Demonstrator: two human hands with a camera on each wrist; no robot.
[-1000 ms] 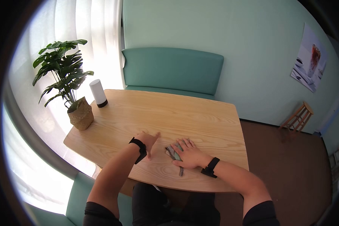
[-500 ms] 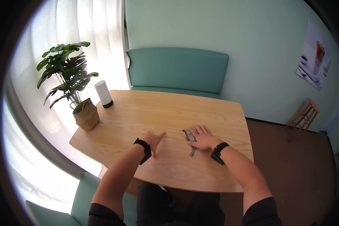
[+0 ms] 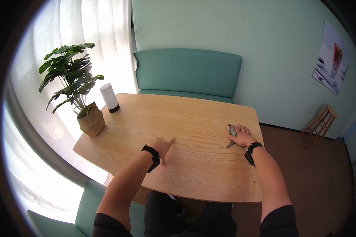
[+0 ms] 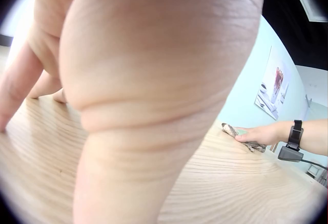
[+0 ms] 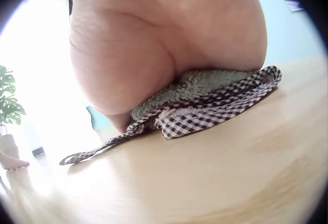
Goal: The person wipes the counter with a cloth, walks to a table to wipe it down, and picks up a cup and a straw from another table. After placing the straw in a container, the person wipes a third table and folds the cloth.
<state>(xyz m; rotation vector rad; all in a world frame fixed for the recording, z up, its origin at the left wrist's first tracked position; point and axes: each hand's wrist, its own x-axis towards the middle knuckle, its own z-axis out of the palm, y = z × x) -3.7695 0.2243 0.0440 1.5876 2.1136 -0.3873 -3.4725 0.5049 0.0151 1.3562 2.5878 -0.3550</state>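
My right hand [image 3: 242, 137] presses down on a green fluffy cloth [image 5: 210, 84] near the right edge of the wooden table [image 3: 186, 118]. Its fingers are stretched out and spread over the cloth. Black-and-white checked edging [image 5: 205, 119] sticks out from under the palm, and a thin checked loop [image 5: 84, 156] trails on the tabletop. Most of the cloth is hidden by the hand. Farther left, my left hand [image 3: 161, 148] props on the tabletop with fingers spread and nothing held. In the left wrist view its fingertips stand on the wood.
A potted plant [image 3: 91, 120] in a woven basket and a white cylinder [image 3: 108, 94] with a dark base stand at the table's far left. Behind the table is a green bench [image 3: 188, 73]. A wooden stool [image 3: 321, 120] stands on the floor to the right.
My right hand has slid the cloth away from me and then rightward across the table, from near the middle to the right edge. The left hand stays in place on the tabletop.
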